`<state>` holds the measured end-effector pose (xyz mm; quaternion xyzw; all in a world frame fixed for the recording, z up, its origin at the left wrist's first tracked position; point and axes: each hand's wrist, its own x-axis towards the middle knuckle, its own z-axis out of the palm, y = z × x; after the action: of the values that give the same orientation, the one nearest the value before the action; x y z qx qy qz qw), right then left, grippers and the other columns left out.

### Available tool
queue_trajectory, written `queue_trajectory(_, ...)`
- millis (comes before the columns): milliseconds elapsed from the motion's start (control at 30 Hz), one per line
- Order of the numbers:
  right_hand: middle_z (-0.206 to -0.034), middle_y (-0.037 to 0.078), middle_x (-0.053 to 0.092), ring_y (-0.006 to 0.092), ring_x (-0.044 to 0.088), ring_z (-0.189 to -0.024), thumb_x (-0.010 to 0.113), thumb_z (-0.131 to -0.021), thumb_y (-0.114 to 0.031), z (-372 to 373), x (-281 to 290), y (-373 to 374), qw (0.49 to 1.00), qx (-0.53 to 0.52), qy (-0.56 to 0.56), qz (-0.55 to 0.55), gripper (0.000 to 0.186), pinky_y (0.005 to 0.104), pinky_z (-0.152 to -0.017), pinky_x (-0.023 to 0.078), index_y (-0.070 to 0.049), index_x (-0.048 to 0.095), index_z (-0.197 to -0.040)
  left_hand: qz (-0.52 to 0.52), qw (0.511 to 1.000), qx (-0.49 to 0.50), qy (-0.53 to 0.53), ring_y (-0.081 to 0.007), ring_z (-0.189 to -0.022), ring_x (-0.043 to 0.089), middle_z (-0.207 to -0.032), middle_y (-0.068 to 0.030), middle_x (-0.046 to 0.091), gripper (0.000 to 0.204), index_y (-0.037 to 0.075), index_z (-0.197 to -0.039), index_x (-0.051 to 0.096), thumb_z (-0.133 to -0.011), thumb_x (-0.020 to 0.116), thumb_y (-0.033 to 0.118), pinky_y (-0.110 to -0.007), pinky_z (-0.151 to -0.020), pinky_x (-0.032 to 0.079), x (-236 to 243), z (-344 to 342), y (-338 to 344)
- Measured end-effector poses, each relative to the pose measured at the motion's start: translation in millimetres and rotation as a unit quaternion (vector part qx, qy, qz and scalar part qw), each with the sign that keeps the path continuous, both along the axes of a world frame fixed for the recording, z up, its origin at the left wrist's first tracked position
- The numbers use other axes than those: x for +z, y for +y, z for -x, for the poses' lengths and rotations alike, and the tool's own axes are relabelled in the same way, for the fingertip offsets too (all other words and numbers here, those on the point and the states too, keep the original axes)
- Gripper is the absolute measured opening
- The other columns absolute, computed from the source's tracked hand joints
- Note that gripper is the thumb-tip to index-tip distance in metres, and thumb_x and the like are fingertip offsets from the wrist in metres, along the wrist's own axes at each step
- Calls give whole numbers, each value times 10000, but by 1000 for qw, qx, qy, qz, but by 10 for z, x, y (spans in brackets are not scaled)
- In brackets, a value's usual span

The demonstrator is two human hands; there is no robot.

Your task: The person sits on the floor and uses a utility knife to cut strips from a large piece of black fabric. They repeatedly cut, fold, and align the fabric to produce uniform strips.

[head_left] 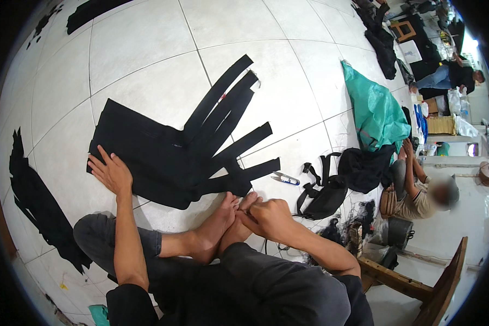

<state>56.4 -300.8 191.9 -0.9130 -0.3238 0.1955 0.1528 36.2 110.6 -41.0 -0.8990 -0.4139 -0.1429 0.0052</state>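
A black garment piece [146, 146] with several long straps lies spread on the tiled floor in front of me. My left hand [111, 171] rests flat on its left end, fingers apart. Beside my bare feet [214, 225], my right hand [271, 218] is closed, knuckles up, close to the toes. Whatever its fingers may hold is hidden. A pair of thread snips [286, 178] lies on the floor just right of the strap ends. The lower straps [239, 182] reach down to my toes.
Black cloth pieces [41, 201] lie at the left. To the right are a black pouch with straps [323, 200], a green sack [375, 111] and thread scraps [364, 217]. A seated person [418, 190] works beyond them; another person [445, 76] is farther back. Wooden furniture [402, 282] stands lower right.
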Motion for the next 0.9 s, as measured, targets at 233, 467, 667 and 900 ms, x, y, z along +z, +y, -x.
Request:
queue_trajectory(233,-683,176,696,359,698,-616,725,-882,-357,40,-128,-296,982,45,67,171,390,484,-577,550,-49,679,-647,-3,1000,7,24,-433,-1527,239,-1660,-228,263,560,159,-1608,344,-1097,399,381,-556,-1237,206,37,59,77)
queue_trajectory(467,-1147,220,707,377,648,-1083,633,-1010,-388,1,-765,1038,897,19,191,-397,455,452,-996,460,50,694,-1120,70,996,22,50,-457,-1550,158,-1681,-229,214,645,191,-1612,349,-1062,437,517,-595,-1238,142,291,-73,175)
queue_trajectory(667,-740,151,700,286,686,-695,676,-954,-364,-96,-728,939,993,53,-76,-66,379,396,-671,510,-36,692,-766,30,985,71,155,-424,-1571,130,-1708,-206,151,626,160,-1654,220,-1109,283,462,-597,-1247,123,242,-98,247)
queue_trajectory(900,-581,143,635,323,661,-541,694,-929,-363,-68,-355,502,996,31,-55,-56,434,433,-538,518,-58,657,-622,-9,1000,8,29,-397,-1564,177,-1695,-208,197,614,92,-1630,266,-1107,336,406,-559,-1253,156,-160,-1,414)
